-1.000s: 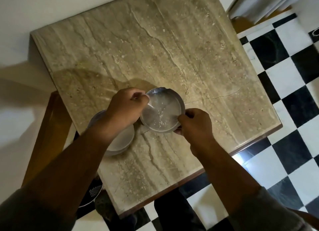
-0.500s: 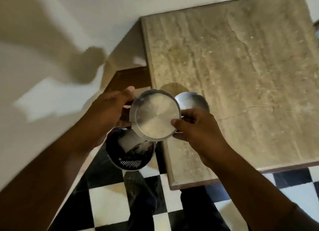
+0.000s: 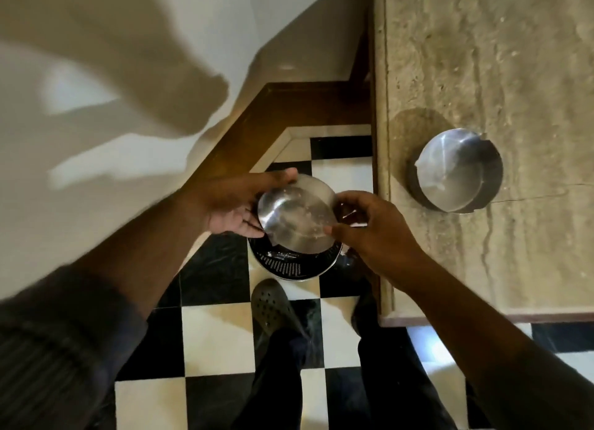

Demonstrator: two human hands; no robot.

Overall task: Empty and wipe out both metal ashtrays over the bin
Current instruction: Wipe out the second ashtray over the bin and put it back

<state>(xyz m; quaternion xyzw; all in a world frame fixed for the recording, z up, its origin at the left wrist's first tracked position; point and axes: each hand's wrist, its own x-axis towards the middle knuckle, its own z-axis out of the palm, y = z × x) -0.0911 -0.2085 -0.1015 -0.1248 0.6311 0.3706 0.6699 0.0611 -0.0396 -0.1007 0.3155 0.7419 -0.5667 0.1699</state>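
Since half a second ago the view is swinging left and down: the surface (image 3: 501, 76) is now filling only the right side, and the bin (image 3: 291, 262) is sitting on the checkered floor (image 3: 215, 339) directly under the hands. The held ashtray (image 3: 297, 217) is tilting more steeply, its inner face with pale specks turned toward the camera, where before it looked flatter. The second ashtray (image 3: 456, 169) is resting upright on the surface near its left edge, well apart from the hands. The left hand (image 3: 231, 204) is cupping the held ashtray's left rim, fingers part open, thumb over the top edge. The right hand (image 3: 369, 230) is pinching the right rim between thumb and fingertips, a closed grip. A shoe (image 3: 273, 304) is standing just below the bin.
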